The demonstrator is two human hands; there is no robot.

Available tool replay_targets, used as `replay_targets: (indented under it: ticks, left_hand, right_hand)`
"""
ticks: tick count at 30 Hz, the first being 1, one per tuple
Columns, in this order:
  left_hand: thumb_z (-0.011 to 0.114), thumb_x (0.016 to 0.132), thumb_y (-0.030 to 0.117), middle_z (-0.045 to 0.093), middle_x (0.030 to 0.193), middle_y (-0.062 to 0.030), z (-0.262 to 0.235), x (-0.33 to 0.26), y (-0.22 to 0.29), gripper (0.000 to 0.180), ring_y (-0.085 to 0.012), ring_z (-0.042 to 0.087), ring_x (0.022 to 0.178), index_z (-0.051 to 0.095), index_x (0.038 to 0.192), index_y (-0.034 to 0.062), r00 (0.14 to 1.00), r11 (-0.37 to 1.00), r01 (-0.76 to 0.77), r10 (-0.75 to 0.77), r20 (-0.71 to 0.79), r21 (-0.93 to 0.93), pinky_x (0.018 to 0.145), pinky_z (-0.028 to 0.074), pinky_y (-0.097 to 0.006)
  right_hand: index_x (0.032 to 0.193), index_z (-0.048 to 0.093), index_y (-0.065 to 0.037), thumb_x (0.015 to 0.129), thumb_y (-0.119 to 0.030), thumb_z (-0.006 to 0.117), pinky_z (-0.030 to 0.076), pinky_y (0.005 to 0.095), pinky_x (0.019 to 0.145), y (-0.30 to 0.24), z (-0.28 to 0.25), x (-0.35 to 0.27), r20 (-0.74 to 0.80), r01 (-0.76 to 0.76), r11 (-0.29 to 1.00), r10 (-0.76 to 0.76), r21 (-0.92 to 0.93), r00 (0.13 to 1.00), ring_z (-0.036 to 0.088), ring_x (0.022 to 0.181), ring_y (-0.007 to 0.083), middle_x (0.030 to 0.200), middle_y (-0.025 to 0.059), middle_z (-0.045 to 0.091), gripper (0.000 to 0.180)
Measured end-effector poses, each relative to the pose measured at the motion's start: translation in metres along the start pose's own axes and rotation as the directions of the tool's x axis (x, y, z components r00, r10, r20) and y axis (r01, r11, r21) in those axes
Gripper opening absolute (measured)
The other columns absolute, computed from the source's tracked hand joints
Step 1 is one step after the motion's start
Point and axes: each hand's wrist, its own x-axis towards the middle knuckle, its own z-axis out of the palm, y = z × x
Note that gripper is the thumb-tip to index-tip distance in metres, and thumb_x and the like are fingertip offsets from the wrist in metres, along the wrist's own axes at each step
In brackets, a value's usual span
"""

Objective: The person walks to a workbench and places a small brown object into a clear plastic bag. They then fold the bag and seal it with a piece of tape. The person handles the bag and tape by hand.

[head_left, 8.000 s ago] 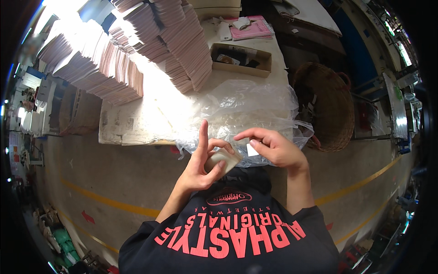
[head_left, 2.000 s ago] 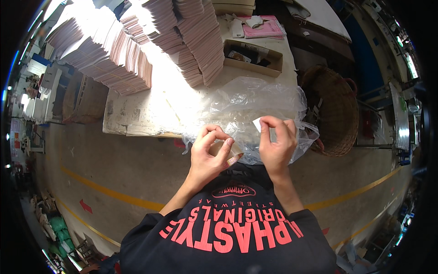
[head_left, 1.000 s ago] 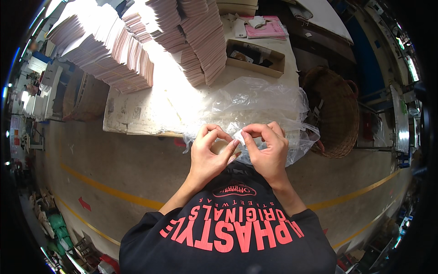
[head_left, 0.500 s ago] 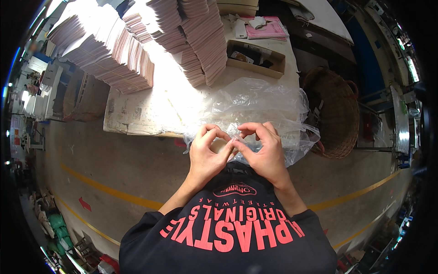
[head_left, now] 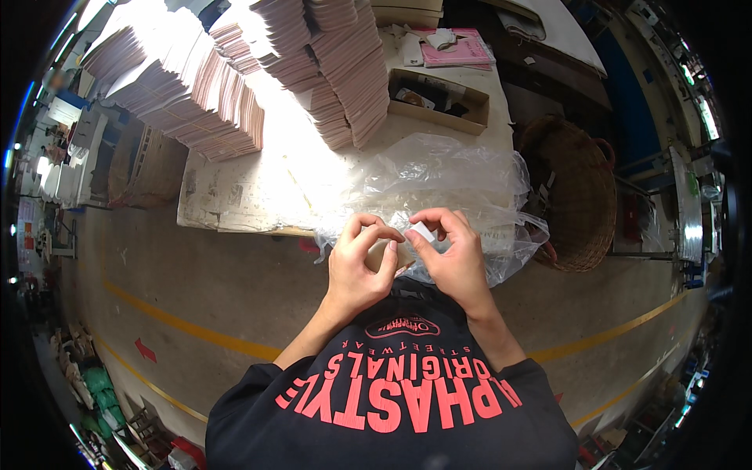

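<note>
Both hands are raised close together in front of my shirt, at the near edge of the table. Between the thumb and fingers of my right hand (head_left: 454, 257) is a small white piece (head_left: 424, 231), flat and paper-like. The fingers of my left hand (head_left: 356, 262) curl toward the thumb around something tan (head_left: 380, 256); most of it is hidden, so its kind cannot be told. The fingertips of the two hands nearly meet. Just beyond them, a crumpled clear plastic bag (head_left: 446, 172) spreads over the table and hangs past its edge.
Tall stacks of pinkish paper sheets (head_left: 188, 94) stand on the worn table (head_left: 235, 196) at the far left. An open cardboard box (head_left: 439, 117) with dark items lies behind the bag, near a pink packet (head_left: 462, 48). A wicker basket (head_left: 583, 211) stands right of the table.
My right hand has drawn slightly away from the left. The small white piece now shows clearly in its fingers, and more of the tan thing shows by the left.
</note>
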Motion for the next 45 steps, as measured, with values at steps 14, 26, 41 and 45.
replay_targets:
  ticks: [14,26,41,45]
  left_hand:
    - [0.051,0.093,-0.012,0.051,0.111,-0.0147,0.006,-0.016,-0.023,0.065,-0.0142,0.053,0.093,0.029,0.152,0.0025,0.975,0.903,-0.182,0.114,-0.193,-0.388,0.071,0.049,-0.023]
    - [0.055,0.091,-0.003,0.049,0.102,-0.0130,0.007,-0.019,-0.027,0.063,-0.0176,0.047,0.089,0.028,0.145,0.0124,0.859,0.665,-0.468,0.188,-0.476,-0.582,0.082,0.047,-0.034]
    - [0.058,0.092,0.002,0.047,0.104,-0.0121,-0.003,-0.016,-0.018,0.061,-0.0166,0.045,0.086,0.030,0.145,0.0123,0.927,0.556,-0.353,0.099,-0.362,-0.752,0.075,0.047,-0.036]
    - [0.055,0.104,0.007,0.059,0.108,-0.0101,-0.010,-0.007,-0.023,0.024,-0.0133,0.053,0.093,0.056,0.125,-0.0018,0.989,0.656,0.147,-0.100,0.108,-0.740,0.083,0.047,-0.030]
  right_hand:
    - [0.106,0.071,-0.004,0.095,-0.006,0.078,0.039,0.0190,0.067,0.017,0.005,-0.002,0.152,-0.281,0.843,0.237,0.458,0.960,0.049,0.075,0.0005,0.085,-0.0076,0.060,0.013]
    - [0.118,0.063,-0.006,0.106,-0.015,0.066,0.041,0.0215,0.077,0.006,0.015,-0.006,0.102,-0.267,0.789,0.255,0.553,0.962,0.047,0.083,0.0035,0.094,-0.0053,0.056,0.015]
    - [0.114,0.064,-0.001,0.117,-0.032,0.041,0.048,0.0275,0.091,0.001,0.010,-0.016,0.450,-0.339,0.791,0.092,0.509,0.888,0.059,0.099,0.0123,0.107,0.0039,0.065,0.039]
    - [0.102,0.061,0.000,0.116,-0.027,0.044,0.047,0.0288,0.079,0.004,0.017,-0.017,0.262,-0.233,0.870,0.126,0.434,0.957,0.054,0.085,0.0119,0.093,0.0034,0.059,0.035]
